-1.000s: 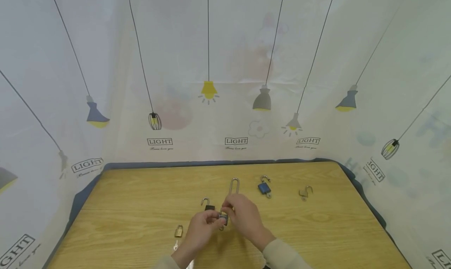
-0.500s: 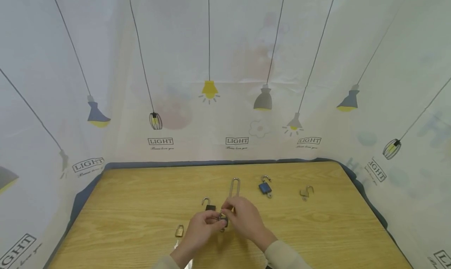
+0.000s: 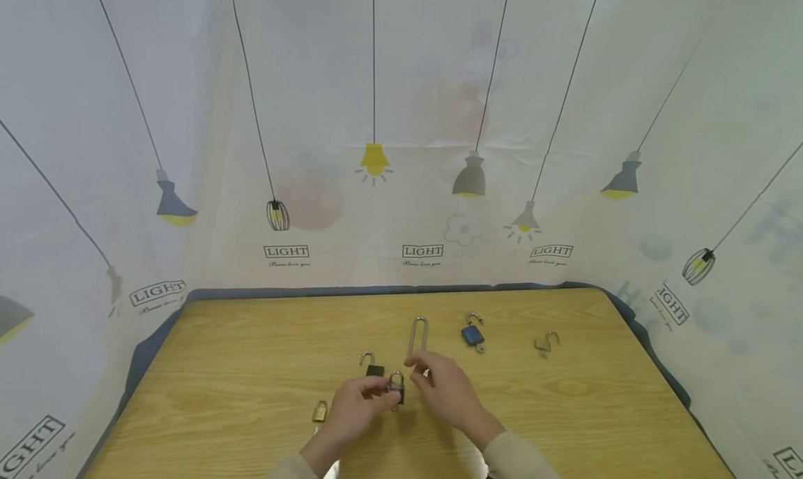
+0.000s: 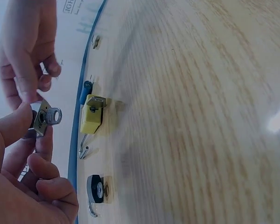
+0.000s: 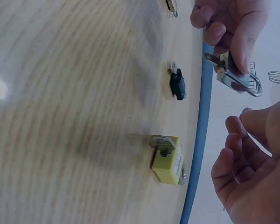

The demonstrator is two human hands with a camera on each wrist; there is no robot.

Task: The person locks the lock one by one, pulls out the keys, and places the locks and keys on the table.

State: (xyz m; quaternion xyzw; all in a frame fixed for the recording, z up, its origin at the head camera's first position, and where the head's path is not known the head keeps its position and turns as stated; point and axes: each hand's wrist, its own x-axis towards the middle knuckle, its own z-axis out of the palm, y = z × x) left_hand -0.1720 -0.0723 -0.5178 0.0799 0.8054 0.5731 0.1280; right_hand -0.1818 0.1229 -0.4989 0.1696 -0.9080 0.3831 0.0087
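My left hand (image 3: 354, 406) pinches a small silver-and-dark padlock (image 3: 397, 390) between thumb and fingers, shackle upward. A key (image 4: 54, 115) sticks out of its underside in the left wrist view. In the right wrist view, the shackle (image 5: 255, 87) looks seated at both ends. My right hand (image 3: 442, 388) hovers just right of the padlock, apart from it, with loosely bent fingers and nothing held. Behind that hand lies a yellow padlock (image 5: 168, 163) with a key in it; its long shackle (image 3: 419, 331) shows in the head view.
On the wooden table (image 3: 596, 409), a black padlock (image 3: 374, 370) with a raised shackle lies beyond my left hand. A brass padlock (image 3: 320, 412) is left of it. Farther right lie a blue padlock (image 3: 472, 335) and a brass-coloured one (image 3: 543, 344), both with raised shackles.
My right hand's fingers have come off the padlock's shackle and moved a little to the right. The left hand keeps the padlock in nearly the same place, its shackle now in plain sight.
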